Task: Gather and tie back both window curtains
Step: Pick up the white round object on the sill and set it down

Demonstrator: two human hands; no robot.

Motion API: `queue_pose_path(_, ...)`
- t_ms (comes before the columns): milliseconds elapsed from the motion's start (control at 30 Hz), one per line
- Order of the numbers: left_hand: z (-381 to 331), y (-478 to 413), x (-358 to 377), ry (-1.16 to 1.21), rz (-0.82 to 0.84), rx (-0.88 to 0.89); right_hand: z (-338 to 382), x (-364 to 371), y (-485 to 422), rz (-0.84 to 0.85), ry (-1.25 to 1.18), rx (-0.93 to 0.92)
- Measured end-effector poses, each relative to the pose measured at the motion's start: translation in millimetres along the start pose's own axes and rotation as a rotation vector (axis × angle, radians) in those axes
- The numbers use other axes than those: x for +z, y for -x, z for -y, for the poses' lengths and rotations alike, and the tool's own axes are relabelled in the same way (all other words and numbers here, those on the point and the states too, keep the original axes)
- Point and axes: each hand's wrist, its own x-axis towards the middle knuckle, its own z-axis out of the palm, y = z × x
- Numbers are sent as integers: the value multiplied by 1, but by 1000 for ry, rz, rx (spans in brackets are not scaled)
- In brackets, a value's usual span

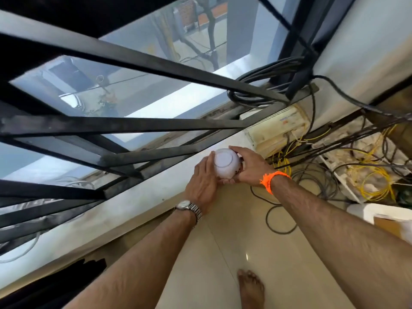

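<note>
Hands, left hand and right hand, clasp a white bowl near the sill's right end. Dark curtain bunches by the sill's left end; likely soft and light, best gathered mid-height.

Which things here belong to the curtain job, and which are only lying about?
Belong to the job:
- dark curtain, bottom left corner
- left hand and right hand, now both holding a white round object, not the curtain

Lying about:
- yellow cables
- black cable coil
- white box
- window bars
</note>
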Motion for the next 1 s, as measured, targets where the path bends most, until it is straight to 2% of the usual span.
queue_pose_path(100,-6,27,-13,1,13,58,14,-6,28,104,-120,85)
queue_pose_path(233,-21,67,-36,182,-25,-14,41,-18,70,180,-190,151)
queue_pose_path(400,-56,101,-81,337,-41,-80,33,-28,101,120,-259,289)
queue_pose_path(533,-81,123,-128,351,-16,-135,120,-57,169,137,-245,278)
queue_pose_path(600,-90,135,-152,364,8,-121,143,-64,196,97,-197,245)
queue_pose_path(700,-106,150,-190,317,16,-58,172,-73,232,-38,12,227)
queue_pose_path(867,-166,188,-257,374,35,12,211,-104,310,-181,-30,167)
queue_pose_path(1000,-217,221,-273,407,111,45,224,-133,384,-280,-109,186)
